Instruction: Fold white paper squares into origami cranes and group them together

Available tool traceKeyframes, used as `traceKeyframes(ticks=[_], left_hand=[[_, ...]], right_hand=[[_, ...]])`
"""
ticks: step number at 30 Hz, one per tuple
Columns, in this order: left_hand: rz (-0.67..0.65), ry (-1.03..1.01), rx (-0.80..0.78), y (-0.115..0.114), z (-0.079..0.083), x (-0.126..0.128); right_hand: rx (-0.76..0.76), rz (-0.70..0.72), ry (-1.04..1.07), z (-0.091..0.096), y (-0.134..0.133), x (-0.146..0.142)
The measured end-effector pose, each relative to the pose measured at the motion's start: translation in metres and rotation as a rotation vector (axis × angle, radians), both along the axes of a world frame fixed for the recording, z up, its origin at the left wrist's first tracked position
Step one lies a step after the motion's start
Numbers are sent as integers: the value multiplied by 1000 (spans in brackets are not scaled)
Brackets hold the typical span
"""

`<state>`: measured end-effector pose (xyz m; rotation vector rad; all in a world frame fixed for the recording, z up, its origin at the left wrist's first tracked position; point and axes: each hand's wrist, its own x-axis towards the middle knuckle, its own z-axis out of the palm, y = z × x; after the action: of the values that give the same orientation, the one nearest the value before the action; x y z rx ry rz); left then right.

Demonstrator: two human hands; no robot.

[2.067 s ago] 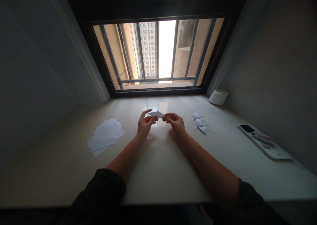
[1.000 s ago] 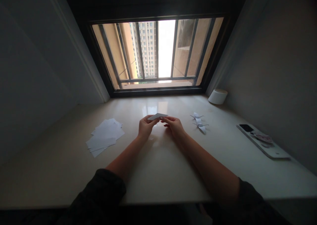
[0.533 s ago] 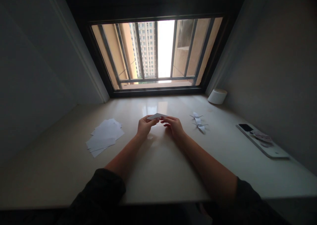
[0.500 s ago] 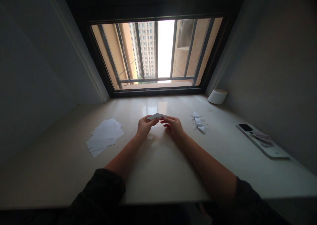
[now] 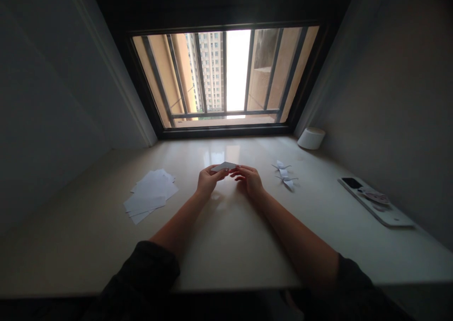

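Folded paper (image 5: 224, 166), held over the bench (image 5: 230, 250) in front of the window (image 5: 237, 76). Your left hand (image 5: 206, 180) pinches its left part, thumb against fingers; your right hand (image 5: 251, 178), fingers curled, pinches its right corner. Right of you lie two folded-paper figures (image 5: 283, 173), then a phone (image 5: 392, 217); left, loose sheets (image 5: 150, 191).
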<state>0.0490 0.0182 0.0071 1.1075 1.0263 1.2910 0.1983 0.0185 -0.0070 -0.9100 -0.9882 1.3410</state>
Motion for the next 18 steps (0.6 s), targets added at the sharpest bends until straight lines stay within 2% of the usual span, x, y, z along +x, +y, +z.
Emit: traceKeyframes(ticks=[14, 18], left_hand=[[-19, 38, 16, 2, -3, -3], [-20, 33, 43, 3, -4, -4]], right_hand=[[68, 18, -8, -2, -1, 1], [46, -57, -68, -4, 3, 2]])
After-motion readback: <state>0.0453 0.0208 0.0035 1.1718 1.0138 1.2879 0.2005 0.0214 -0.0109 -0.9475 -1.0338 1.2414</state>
